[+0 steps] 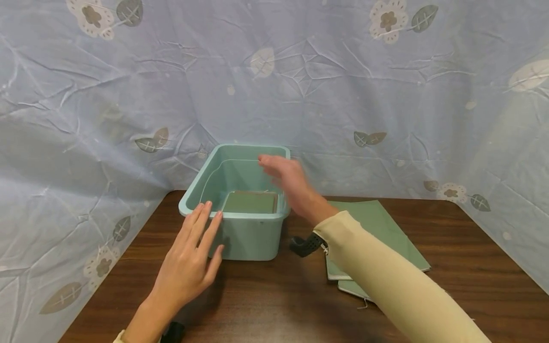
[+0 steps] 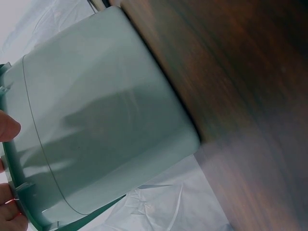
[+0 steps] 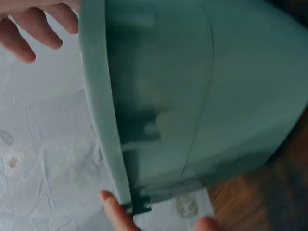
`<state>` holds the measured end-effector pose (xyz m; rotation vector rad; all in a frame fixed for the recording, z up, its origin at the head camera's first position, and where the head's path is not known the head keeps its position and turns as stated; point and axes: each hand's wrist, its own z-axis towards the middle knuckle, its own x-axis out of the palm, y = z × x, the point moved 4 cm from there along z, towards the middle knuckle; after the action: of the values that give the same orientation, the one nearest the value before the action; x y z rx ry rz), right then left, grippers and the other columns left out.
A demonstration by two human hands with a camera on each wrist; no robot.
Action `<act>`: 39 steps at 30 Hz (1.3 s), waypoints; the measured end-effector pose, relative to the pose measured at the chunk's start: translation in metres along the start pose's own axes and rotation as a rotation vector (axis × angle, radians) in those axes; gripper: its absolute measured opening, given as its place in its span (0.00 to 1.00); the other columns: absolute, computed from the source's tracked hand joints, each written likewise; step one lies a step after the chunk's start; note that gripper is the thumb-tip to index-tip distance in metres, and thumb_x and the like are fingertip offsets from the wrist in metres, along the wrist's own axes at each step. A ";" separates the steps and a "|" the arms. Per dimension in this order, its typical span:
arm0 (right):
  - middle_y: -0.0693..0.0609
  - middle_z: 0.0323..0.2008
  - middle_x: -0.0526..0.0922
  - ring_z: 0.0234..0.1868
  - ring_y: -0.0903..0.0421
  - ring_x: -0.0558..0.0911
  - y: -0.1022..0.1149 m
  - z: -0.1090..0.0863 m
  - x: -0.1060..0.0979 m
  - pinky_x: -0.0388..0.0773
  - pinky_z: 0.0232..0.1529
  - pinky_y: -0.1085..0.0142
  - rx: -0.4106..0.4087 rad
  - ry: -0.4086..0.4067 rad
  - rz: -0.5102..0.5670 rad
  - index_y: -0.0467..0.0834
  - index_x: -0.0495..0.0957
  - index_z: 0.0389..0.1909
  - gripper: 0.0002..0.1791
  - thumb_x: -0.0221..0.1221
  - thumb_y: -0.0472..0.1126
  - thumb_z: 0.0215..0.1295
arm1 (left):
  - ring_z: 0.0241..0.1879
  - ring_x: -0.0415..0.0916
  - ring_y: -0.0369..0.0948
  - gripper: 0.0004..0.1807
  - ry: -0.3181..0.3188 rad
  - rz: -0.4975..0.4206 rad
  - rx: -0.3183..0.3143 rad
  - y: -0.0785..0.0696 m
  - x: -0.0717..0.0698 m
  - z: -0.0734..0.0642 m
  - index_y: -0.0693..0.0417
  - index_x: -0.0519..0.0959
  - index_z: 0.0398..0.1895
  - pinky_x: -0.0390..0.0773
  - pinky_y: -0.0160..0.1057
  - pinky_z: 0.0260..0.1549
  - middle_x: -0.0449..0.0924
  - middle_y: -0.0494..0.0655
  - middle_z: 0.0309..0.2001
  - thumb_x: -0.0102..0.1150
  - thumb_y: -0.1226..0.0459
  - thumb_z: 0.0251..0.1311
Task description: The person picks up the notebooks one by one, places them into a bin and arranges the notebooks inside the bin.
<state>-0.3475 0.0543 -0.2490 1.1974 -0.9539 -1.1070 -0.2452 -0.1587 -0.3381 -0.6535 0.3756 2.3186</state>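
A pale green plastic bin [image 1: 246, 238] stands on the table, long side running away from me. Inside it lies a flat green book [image 1: 250, 202], its lower part hidden by the front wall. My left hand [image 1: 188, 257] is at the bin's front left corner, fingers extended with the tips right at the rim. Over the right side of the bin is my right hand [image 1: 289, 183], slightly blurred, fingers extended and pointing left across the rim. Neither hand grips anything. To the right, partly behind my right sleeve, lie green books [image 1: 377, 221], overlapping one another.
The dark wooden table [image 1: 266, 305] carries everything. A pale curtain [image 1: 326, 105] printed with flowers and leaves hangs behind it and along both sides, with the bin's far end close to it. A black strap [image 1: 306, 245] hangs at my right wrist. A short thread sticks out by the lowest book.
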 end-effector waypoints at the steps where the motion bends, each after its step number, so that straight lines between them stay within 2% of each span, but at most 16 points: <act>1: 0.49 0.66 0.76 0.71 0.52 0.69 0.003 -0.001 -0.002 0.61 0.75 0.51 -0.026 0.010 -0.067 0.44 0.76 0.64 0.24 0.53 0.47 0.70 | 0.73 0.59 0.60 0.30 -0.002 0.001 0.001 0.000 0.000 0.000 0.66 0.66 0.70 0.56 0.53 0.75 0.59 0.65 0.73 0.43 0.56 0.71; 5: 0.53 0.67 0.75 0.71 0.55 0.69 0.011 -0.005 -0.008 0.63 0.73 0.54 -0.132 0.067 -0.314 0.50 0.75 0.65 0.24 0.53 0.52 0.72 | 0.73 0.58 0.60 0.30 0.001 0.002 -0.001 0.000 0.000 0.000 0.66 0.66 0.70 0.56 0.53 0.74 0.59 0.65 0.73 0.43 0.56 0.71; 10: 0.56 0.72 0.67 0.73 0.56 0.65 0.019 -0.012 -0.014 0.65 0.72 0.54 -0.237 0.118 -0.603 0.55 0.72 0.68 0.26 0.50 0.58 0.73 | 0.73 0.58 0.60 0.30 0.010 0.006 -0.005 0.001 0.001 -0.001 0.66 0.66 0.70 0.56 0.53 0.75 0.60 0.65 0.73 0.42 0.56 0.71; 16: 0.51 0.78 0.53 0.80 0.48 0.48 0.019 -0.016 -0.015 0.50 0.78 0.49 -0.345 0.181 -1.084 0.55 0.64 0.73 0.33 0.42 0.65 0.74 | 0.73 0.58 0.60 0.30 0.009 0.012 -0.005 0.001 0.000 0.000 0.66 0.66 0.70 0.58 0.55 0.73 0.59 0.64 0.74 0.42 0.56 0.71; 19: 0.51 0.80 0.47 0.81 0.45 0.42 0.015 -0.018 -0.016 0.46 0.79 0.46 -0.365 0.228 -1.230 0.57 0.60 0.75 0.34 0.39 0.67 0.73 | 0.73 0.58 0.60 0.30 0.008 0.012 -0.005 0.001 -0.001 0.000 0.66 0.66 0.70 0.58 0.55 0.73 0.59 0.63 0.74 0.42 0.56 0.71; 23: 0.51 0.80 0.44 0.81 0.44 0.41 0.011 -0.021 -0.020 0.44 0.79 0.45 -0.376 0.264 -1.291 0.59 0.57 0.76 0.34 0.37 0.68 0.74 | 0.73 0.58 0.60 0.30 0.001 0.006 -0.001 -0.001 0.000 0.000 0.66 0.67 0.70 0.57 0.54 0.74 0.59 0.64 0.73 0.42 0.56 0.71; 35: 0.54 0.80 0.40 0.81 0.44 0.38 0.010 -0.025 -0.032 0.37 0.78 0.42 -0.339 0.287 -1.299 0.62 0.54 0.77 0.34 0.36 0.68 0.74 | 0.72 0.59 0.61 0.30 -0.004 0.012 0.004 -0.001 0.000 0.000 0.66 0.67 0.70 0.59 0.56 0.72 0.60 0.65 0.73 0.43 0.57 0.71; 39: 0.52 0.80 0.42 0.80 0.43 0.40 0.009 -0.024 -0.038 0.38 0.77 0.39 -0.335 0.275 -1.325 0.63 0.55 0.77 0.34 0.36 0.69 0.73 | 0.72 0.59 0.61 0.29 -0.010 0.011 0.005 -0.002 0.000 0.001 0.67 0.67 0.69 0.60 0.57 0.72 0.61 0.66 0.72 0.43 0.57 0.71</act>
<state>-0.3308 0.0968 -0.2436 1.6347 0.3927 -1.9193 -0.2443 -0.1570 -0.3377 -0.6383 0.3809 2.3301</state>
